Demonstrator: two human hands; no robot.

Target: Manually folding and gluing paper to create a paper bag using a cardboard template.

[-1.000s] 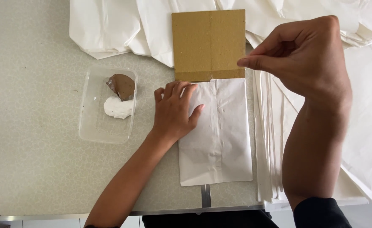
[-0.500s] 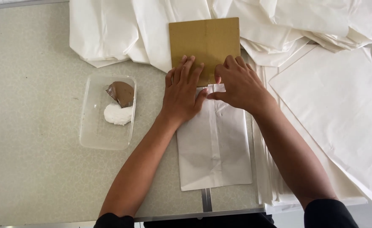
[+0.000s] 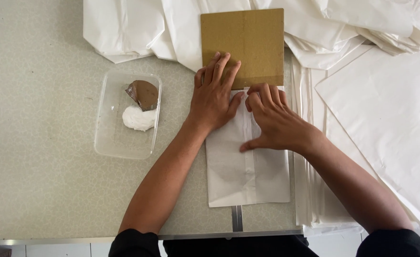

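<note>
A pale patterned table (image 3: 38,190) carries heaps of white paper sheets (image 3: 386,119) across its far and right sides. At centre a folded white paper bag (image 3: 248,181) lies flat with a brown cardboard square (image 3: 248,43) covering its far end. The left hand (image 3: 214,97) presses flat, fingers spread, on cardboard and bag, the right hand (image 3: 276,123) pushes curled fingertips onto the bag, neither gripping; a clear plastic tray (image 3: 119,143) with white paste (image 3: 138,118) sits left.
</note>
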